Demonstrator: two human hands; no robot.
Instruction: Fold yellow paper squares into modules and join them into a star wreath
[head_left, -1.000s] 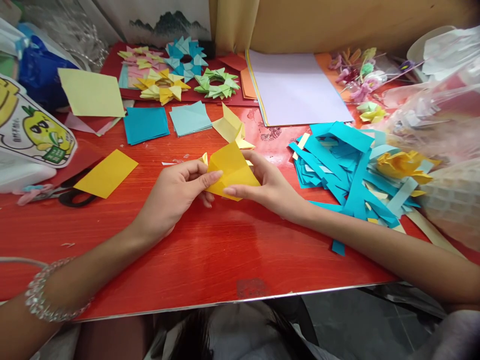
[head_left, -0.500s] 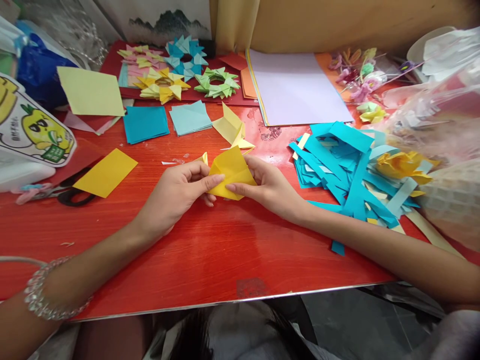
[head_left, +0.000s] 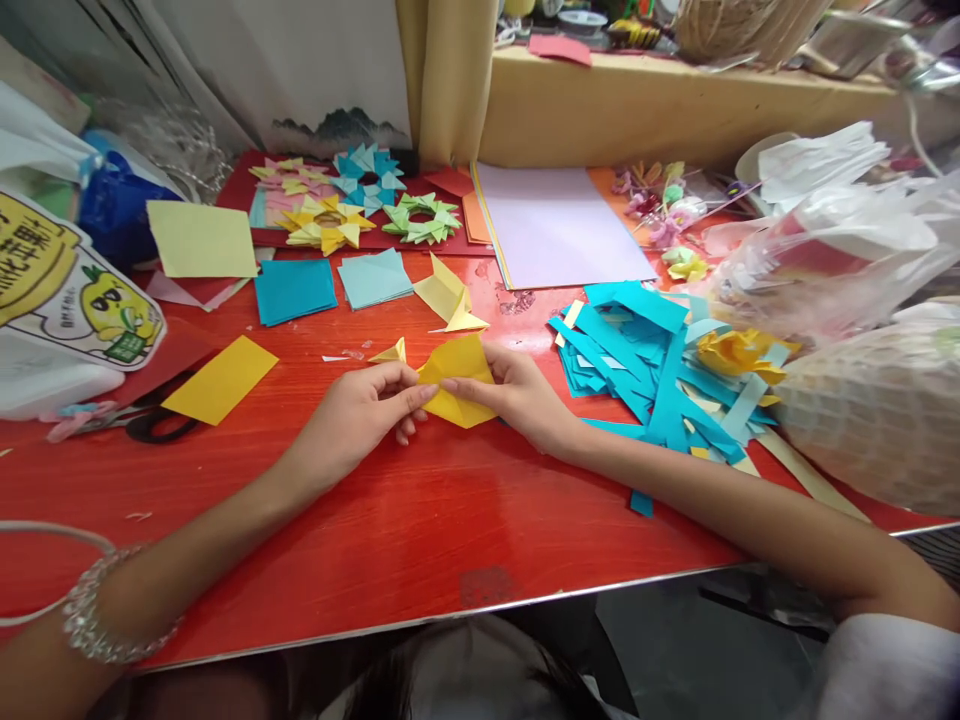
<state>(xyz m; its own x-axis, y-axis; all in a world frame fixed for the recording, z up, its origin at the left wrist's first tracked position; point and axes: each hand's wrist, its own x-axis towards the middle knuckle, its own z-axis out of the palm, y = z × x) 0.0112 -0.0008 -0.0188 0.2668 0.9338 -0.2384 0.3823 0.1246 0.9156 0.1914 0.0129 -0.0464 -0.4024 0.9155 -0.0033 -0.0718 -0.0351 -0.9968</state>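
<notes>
Our left hand (head_left: 358, 420) and right hand (head_left: 529, 400) pinch the yellow paper (head_left: 459, 385) between them, above the red table (head_left: 360, 560), left of the blue paper strips (head_left: 656, 375).

Smooth matt yellow paper (head_left: 466, 402); glossy red tabletop (head_left: 360, 560); crinkled clear plastic (head_left: 832, 250).

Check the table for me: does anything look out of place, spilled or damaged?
No spill shows. The blue strips lie in a loose heap at the right, and a yellow sheet partly covers the scissors. The red table has a dark mark near its front edge; stain or wear, I cannot tell.
</notes>
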